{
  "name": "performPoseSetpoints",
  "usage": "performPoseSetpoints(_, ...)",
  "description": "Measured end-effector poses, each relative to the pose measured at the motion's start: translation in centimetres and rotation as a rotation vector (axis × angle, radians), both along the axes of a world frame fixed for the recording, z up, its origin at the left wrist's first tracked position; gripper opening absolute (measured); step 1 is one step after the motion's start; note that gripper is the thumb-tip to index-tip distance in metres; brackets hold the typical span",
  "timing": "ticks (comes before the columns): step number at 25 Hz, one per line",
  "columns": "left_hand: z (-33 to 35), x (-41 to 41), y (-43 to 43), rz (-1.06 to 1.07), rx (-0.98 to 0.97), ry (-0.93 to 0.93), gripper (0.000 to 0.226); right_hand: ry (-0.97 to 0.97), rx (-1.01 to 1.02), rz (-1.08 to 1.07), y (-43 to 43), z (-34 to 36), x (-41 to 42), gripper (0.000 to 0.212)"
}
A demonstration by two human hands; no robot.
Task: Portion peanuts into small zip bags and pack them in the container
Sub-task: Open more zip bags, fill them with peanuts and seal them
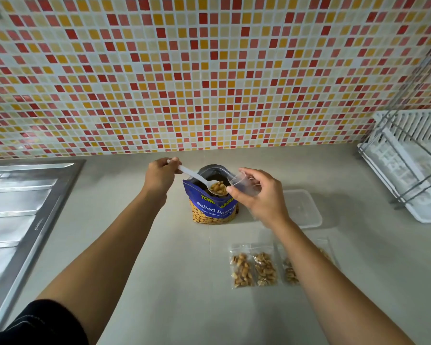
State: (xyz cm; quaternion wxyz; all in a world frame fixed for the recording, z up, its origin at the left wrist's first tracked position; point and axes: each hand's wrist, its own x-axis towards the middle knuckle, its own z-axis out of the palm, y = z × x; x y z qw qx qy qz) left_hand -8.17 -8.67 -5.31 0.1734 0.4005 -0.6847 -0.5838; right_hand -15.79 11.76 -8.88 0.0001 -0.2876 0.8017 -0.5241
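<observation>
head view shows the left hand (159,175) pinching the handle end of a white plastic spoon (197,176), fingers curled round it. the spoon's long axis runs from that hand at the upper left down to the right. its bowl, heaped with peanuts (218,187), hangs over the open mouth of the blue peanut bag (213,207), which stands upright on the counter (184,270).

just right of the bowl, the right hand (261,195) holds an empty small zip bag (241,181). thumb and fingers pinch its rim so the mouth gapes toward the spoon. bowl and mouth are just beside each other; whether they touch i cannot tell.

the coming move, as i judge it, is a short push of the bowl rightward into that mouth, then a tip of the spoon. the left hand carries the load, and the right only has to keep the opening wide and steady. a spill here would likely drop back into the big bag below.

behind the right hand lies the clear container (302,210), lidless as far as i can see, with nothing visible inside. nearer the person, filled bags lie flat in a row on the counter: a first filled bag (241,270), a second filled bag (265,268), and a third filled bag (290,271) partly hidden by the right forearm. none of these is packed yet, so the task looks about midway.
</observation>
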Motion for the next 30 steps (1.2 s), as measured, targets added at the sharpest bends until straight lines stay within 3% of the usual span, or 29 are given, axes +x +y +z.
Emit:
performPoseSetpoints(7, 1.9, 0.6, -1.9, 0.151, 0.121, 0.112, 0.017, 0.143, 0.161, 0.016, -1.5, 1.2, 0.4, 0.056)
performPoseSetpoints(13, 5.2, 0.0, -1.6, 0.095, -0.010, 0.105, 0.023, 0.145, 0.145, -0.013, -2.9, 1.6, 1.0, 0.052)
performPoseSetpoints(16, 6.9, 0.3, 0.1, -0.078, -0.274, 0.127, 0.025, 0.114, 0.087, -0.038, -3.7, 1.9, 1.3, 0.050)
performPoseSetpoints(18, 7.9, 0.7, 1.4, -0.227, -0.575, 0.140, 0.025, 0.092, 0.039, -0.049, -4.0, 1.9, 1.4, 0.049)
performPoseSetpoints(20, 9.1, 1.4, 2.1, -0.250, -0.870, 0.159, 0.026, 0.063, 0.000, -0.051, -4.2, 1.9, 1.4, 0.048)
performPoseSetpoints(21, 9.6, 1.5, 2.0, -0.209, -0.920, 0.195, 0.026, 0.046, -0.020, -0.054, -4.2, 2.0, 1.4, 0.048)
performPoseSetpoints(22, 10.1, 1.5, 1.7, -0.141, -0.884, 0.248, 0.026, 0.029, -0.049, -0.060, -4.1, 2.0, 1.4, 0.049)
performPoseSetpoints(25, 9.6, 1.1, 0.1, 0.063, -0.511, 0.403, 0.019, -0.017, -0.115, -0.081, -3.4, 1.9, 1.0, 0.053)
performPoseSetpoints(27, 7.0, 0.5, -0.1, 0.041, -0.453, 0.268, 0.023, -0.054, -0.127, -0.092, -2.7, 1.6, 1.0, 0.054)
performPoseSetpoints(30, 1.6, 0.2, 1.1, -0.242, -0.775, -0.028, 0.026, -0.123, -0.132, -0.110, -2.0, 0.9, 1.1, 0.051)
